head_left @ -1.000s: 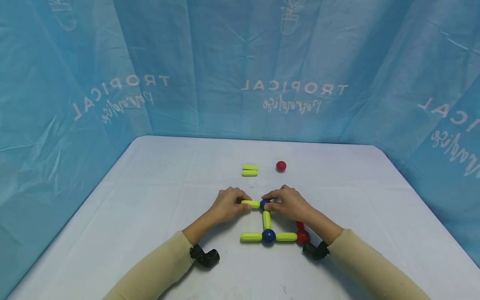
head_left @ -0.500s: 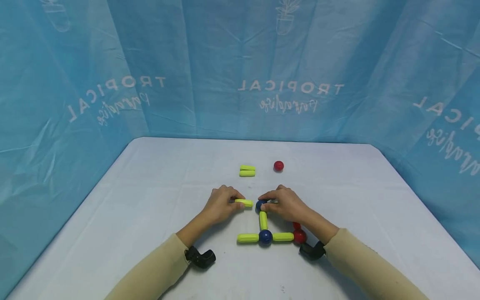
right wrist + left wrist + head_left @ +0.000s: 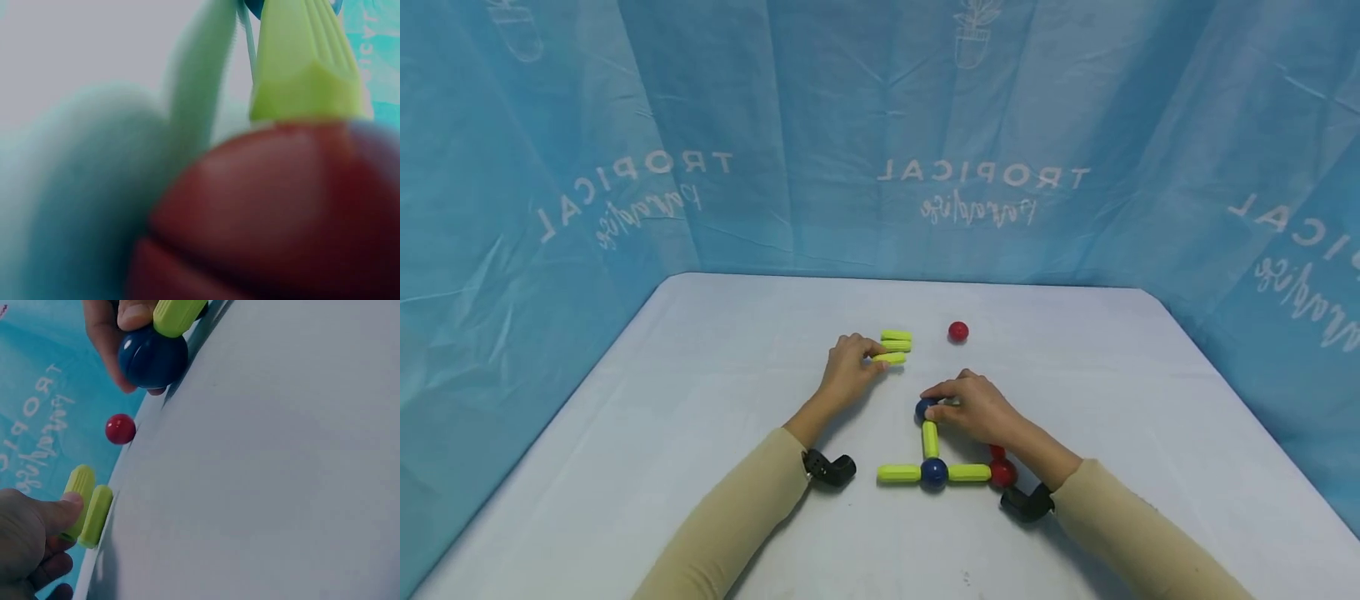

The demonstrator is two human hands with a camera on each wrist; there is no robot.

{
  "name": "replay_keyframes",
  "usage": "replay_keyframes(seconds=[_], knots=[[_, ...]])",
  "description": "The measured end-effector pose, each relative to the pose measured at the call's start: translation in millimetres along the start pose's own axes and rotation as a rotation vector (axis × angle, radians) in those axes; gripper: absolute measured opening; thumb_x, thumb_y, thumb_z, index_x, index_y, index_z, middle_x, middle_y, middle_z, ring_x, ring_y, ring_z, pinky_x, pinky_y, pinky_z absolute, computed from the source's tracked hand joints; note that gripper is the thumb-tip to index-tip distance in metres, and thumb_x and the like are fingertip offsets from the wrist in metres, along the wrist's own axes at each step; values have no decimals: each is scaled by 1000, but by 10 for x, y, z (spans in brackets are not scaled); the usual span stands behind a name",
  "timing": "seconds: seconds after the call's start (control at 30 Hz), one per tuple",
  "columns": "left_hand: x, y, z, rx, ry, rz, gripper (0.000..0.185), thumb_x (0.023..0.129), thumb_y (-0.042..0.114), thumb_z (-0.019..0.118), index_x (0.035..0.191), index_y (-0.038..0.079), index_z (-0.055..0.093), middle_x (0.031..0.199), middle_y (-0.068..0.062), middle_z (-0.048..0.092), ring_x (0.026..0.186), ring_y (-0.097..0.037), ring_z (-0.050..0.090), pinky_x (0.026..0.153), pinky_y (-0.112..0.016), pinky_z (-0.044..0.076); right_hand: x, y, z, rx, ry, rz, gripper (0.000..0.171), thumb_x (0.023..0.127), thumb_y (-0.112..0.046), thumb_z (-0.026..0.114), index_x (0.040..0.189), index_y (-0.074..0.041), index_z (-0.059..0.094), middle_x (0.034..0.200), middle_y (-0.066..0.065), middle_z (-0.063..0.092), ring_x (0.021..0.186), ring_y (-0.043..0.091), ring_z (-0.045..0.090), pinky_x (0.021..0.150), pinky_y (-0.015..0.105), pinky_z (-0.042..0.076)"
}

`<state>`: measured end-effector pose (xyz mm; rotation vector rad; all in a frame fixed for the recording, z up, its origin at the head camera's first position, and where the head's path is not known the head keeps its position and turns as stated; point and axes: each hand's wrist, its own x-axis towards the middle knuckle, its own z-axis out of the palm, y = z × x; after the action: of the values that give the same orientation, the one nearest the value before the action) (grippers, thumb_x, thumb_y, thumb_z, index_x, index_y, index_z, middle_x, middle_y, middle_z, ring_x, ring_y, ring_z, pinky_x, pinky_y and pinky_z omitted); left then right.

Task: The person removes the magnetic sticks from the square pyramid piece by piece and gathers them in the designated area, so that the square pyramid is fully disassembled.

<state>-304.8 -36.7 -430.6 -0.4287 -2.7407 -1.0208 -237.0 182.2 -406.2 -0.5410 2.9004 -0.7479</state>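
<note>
Yellow-green rod (image 3: 889, 357) pinched in left hand (image 3: 847, 372), fingertips curled round it, right up against two loose rods (image 3: 897, 340) on white table (image 3: 700, 400). Far blue ball (image 3: 925, 408) half hidden under right hand (image 3: 973, 410), thumb and fingers curled on it. Upright rod (image 3: 930, 439) down to near blue ball (image 3: 934, 472); red ball (image 3: 1003, 472) partly behind the wrist. Loose red ball (image 3: 957, 331) well apart.

Left wrist view: only two rods (image 3: 95, 515) plainly visible past the fingers (image 3: 59, 512); held one hard to separate. Right fingers on blue ball (image 3: 152, 359).

Right wrist view: blurred, filled by red ball (image 3: 275, 212) and a ribbed rod (image 3: 306, 62); hand out of sight.
</note>
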Motion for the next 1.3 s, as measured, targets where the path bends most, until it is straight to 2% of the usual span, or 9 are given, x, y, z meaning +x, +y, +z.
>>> replay_keyframes(seconds=[0.13, 0.3, 0.47, 0.77, 0.9, 1.0, 1.13, 1.3], knots=[[136, -2, 140, 36, 0, 11, 26, 82, 25, 73, 105, 12, 71, 97, -5, 61, 94, -20, 49, 86, -39, 38, -6, 10, 6, 2, -1, 4, 31, 82, -35, 71, 112, -25, 71, 90, -9, 65, 81, 12, 44, 65, 27, 37], [251, -34, 240, 88, 18, 2, 24, 82, 27, 73, 104, 17, 71, 96, -3, 57, 95, -20, 45, 87, -40, 36, 11, 23, 3, -12, 11, -4, 32, 82, -36, 71, 112, -25, 71, 90, -9, 65, 81, 12, 45, 65, 27, 38], [329, -51, 275, 120, 45, 4, 23, 82, 27, 73, 103, 18, 70, 96, -3, 58, 95, -20, 46, 87, -41, 36, 25, 17, -4, -22, 10, -8, 32, 83, -36, 70, 113, -26, 70, 90, -8, 65, 81, 12, 45, 65, 27, 37], [459, -64, 287, 168, 78, -72, 25, 85, 27, 69, 108, 19, 66, 100, -4, 57, 97, -21, 45, 88, -40, 34, 5, 10, -6, -11, 0, -1, 33, 83, -36, 70, 113, -25, 70, 92, -7, 64, 83, 12, 45, 66, 27, 38], [483, -70, 288, 169, 85, -82, 24, 85, 27, 69, 108, 19, 65, 99, -3, 57, 98, -21, 45, 88, -40, 34, -30, 5, -37, -22, 19, -7, 36, 82, -36, 71, 116, -24, 68, 99, -6, 66, 90, 15, 47, 69, 27, 38], [490, -55, 285, 163, 86, -81, 24, 85, 26, 69, 108, 19, 65, 100, -3, 57, 98, -21, 44, 89, -40, 34, -117, -11, -96, -28, 59, -30, 39, 82, -37, 71, 118, -22, 67, 107, -5, 68, 95, 17, 48, 73, 27, 39], [496, -49, 285, 159, 88, -86, 24, 85, 25, 70, 108, 18, 65, 101, -3, 56, 99, -21, 44, 90, -41, 34, -330, -44, -144, -27, 126, -89, 38, 81, -35, 72, 116, -21, 68, 108, -7, 69, 93, 16, 48, 74, 27, 39], [484, -58, 293, 168, 84, -93, 25, 85, 26, 69, 108, 18, 65, 99, -3, 57, 97, -21, 44, 88, -39, 34, -618, -78, -33, -94, 153, -201, 37, 79, -39, 73, 112, -23, 69, 107, -11, 69, 89, 6, 44, 74, 25, 38]])
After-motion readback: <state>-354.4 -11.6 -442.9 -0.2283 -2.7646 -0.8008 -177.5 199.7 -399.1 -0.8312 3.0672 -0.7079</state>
